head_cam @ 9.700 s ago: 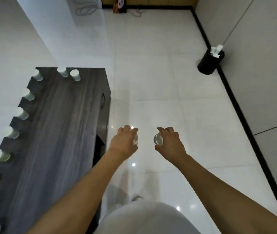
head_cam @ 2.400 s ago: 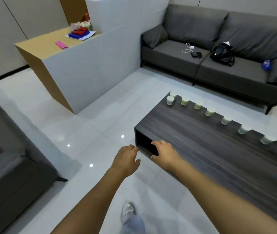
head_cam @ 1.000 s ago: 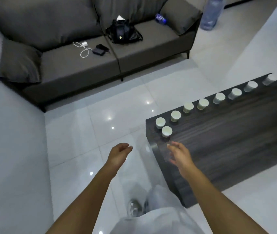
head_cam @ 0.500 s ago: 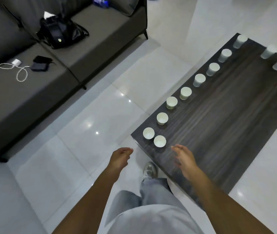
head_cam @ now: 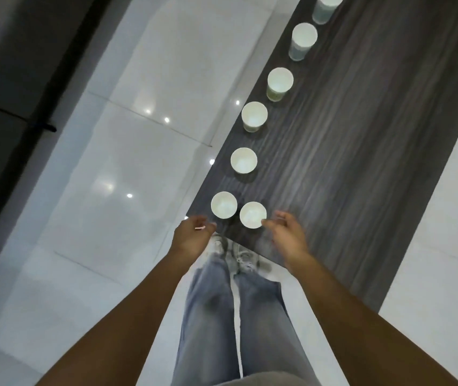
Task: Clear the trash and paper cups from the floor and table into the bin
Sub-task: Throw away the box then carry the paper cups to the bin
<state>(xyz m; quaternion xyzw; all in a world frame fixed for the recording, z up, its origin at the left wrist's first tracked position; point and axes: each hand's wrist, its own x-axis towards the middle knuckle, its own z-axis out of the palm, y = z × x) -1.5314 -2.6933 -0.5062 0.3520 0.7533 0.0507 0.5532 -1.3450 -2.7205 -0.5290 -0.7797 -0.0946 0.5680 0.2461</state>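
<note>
Several white paper cups stand in a row along the left edge of the dark wooden table (head_cam: 361,140). The two nearest cups sit side by side at the near corner: the corner cup (head_cam: 223,205) and the cup (head_cam: 252,215) to its right. My left hand (head_cam: 193,237) hovers just short of the corner cup, fingers loosely curled and holding nothing. Beside the right cup my right hand (head_cam: 286,232) is spread, fingertips almost at its rim, also holding nothing. The bin is out of view.
Glossy white floor tiles (head_cam: 127,168) lie to the left of the table. A dark sofa (head_cam: 13,79) runs along the far left. My legs in jeans (head_cam: 236,316) and my shoes stand against the table's near end.
I have stepped up to the table's near corner and the view now looks straight down. Both hands have moved forward to the two nearest cups.
</note>
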